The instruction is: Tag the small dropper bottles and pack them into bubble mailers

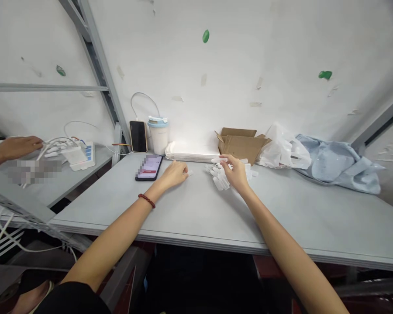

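Observation:
My left hand, with a dark red bead bracelet on its wrist, rests low over the grey table, fingers curled together. A small translucent white piece shows at its fingertips. Over a loose pile of small white plastic pieces, my right hand pinches one slim white plastic piece between thumb and fingers. What exactly these pieces are is too small to tell. Behind both hands lies a stack of long white trays against the wall.
An open cardboard box, a white plastic bag and a light blue cloth bag stand to the right. Leftward are a lit phone, a charging phone and a cup. Another person's hand is at the neighbouring table.

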The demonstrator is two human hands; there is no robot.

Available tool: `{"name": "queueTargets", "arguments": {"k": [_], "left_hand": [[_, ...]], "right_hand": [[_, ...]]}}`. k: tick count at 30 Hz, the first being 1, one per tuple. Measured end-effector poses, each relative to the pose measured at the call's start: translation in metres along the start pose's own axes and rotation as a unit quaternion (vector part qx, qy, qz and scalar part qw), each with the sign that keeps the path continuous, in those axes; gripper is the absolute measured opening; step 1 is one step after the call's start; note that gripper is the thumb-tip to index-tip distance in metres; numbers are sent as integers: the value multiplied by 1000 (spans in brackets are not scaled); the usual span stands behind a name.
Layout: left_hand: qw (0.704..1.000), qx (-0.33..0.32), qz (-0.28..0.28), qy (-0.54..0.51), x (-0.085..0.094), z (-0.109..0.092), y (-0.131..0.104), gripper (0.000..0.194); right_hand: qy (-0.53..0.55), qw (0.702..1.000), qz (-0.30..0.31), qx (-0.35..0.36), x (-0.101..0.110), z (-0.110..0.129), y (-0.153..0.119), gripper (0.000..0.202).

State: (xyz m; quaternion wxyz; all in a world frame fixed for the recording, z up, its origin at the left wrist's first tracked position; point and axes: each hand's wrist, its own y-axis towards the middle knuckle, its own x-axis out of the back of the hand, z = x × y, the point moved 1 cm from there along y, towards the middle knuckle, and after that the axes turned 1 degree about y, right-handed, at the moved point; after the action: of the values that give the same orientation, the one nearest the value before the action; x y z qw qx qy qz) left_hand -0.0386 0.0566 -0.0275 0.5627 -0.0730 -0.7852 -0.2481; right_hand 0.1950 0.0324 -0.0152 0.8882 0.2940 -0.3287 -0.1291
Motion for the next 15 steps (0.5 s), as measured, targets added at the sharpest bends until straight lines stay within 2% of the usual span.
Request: {"name": "queueTargets", "arguments": {"k": [4,6,8,10,12,14,15], "left_hand": [[999,23,-33,-22,0,1,1,12],[995,34,-48,-85,2,-2,3,11],[979,58,-38,-193,4,-7,5,12],[942,97,2,-322,5,-13,5,19],[888,141,60,-433,4,-18,5,26],[842,170,102,-502,4,-22,3,29],[827,176,113,-522,4,-23,2,29]], "right_hand": [[97,994,2,-50,3,2,0,31],[153,984,16,-84,3,3,0,32],[208,970,44,-118,3,6,0,34],[254,952,84,-146,3,9,-1,34],[278,938,118,-169,4,11,-2,35],[280,932,134,-188,4,13,-2,35],[278,931,136,-193,5,13,-2,36]]}}
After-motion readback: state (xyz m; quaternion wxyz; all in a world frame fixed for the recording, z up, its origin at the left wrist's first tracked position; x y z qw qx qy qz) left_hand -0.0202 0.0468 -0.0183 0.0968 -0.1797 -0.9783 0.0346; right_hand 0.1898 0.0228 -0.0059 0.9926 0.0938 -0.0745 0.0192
